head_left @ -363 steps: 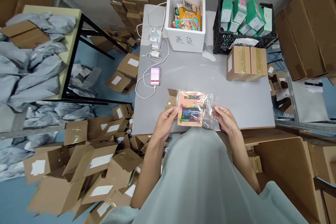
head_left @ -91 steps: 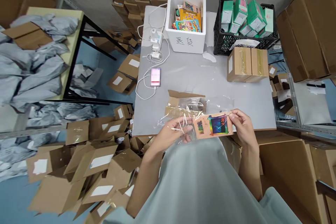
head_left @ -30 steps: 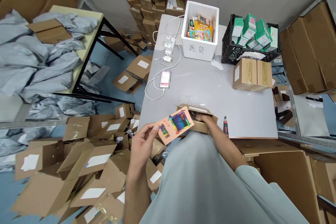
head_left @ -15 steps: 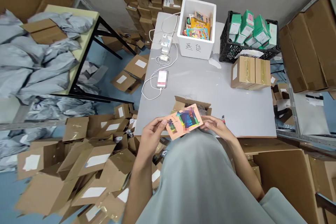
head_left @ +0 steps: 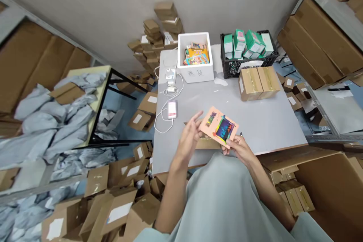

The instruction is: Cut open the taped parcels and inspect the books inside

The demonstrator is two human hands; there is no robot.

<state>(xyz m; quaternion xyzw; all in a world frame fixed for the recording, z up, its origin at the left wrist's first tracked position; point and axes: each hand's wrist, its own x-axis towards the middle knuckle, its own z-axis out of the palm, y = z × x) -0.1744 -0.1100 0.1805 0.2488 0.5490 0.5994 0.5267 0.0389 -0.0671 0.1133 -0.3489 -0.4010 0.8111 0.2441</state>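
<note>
A peach-coloured booklet (head_left: 211, 123) with a dark, rainbow-edged picture on its cover is tilted above the near edge of the table. My right hand (head_left: 239, 148) pinches its lower right corner, thumb on top and fingers underneath. At its left edge is my left hand (head_left: 188, 138), fingers stretched out and apart; whether some fingertips touch the booklet's underside is hidden. Below the booklet a cardboard box (head_left: 208, 144) sits on the table, mostly covered by the booklet and my hands.
On the grey table (head_left: 198, 96) are a phone (head_left: 172, 109) on a cable, a white foam box (head_left: 195, 73) of booklets, a black crate (head_left: 231, 69) of green boxes and two taped cartons (head_left: 251, 87). Opened cartons (head_left: 119, 211) crowd the floor at left; a large carton (head_left: 326, 181) stands right.
The booklet has turned clockwise and its right end has dipped. My left hand has loosened from its left edge and spread its fingers, while my right hand keeps hold. The view has tilted upward.
</note>
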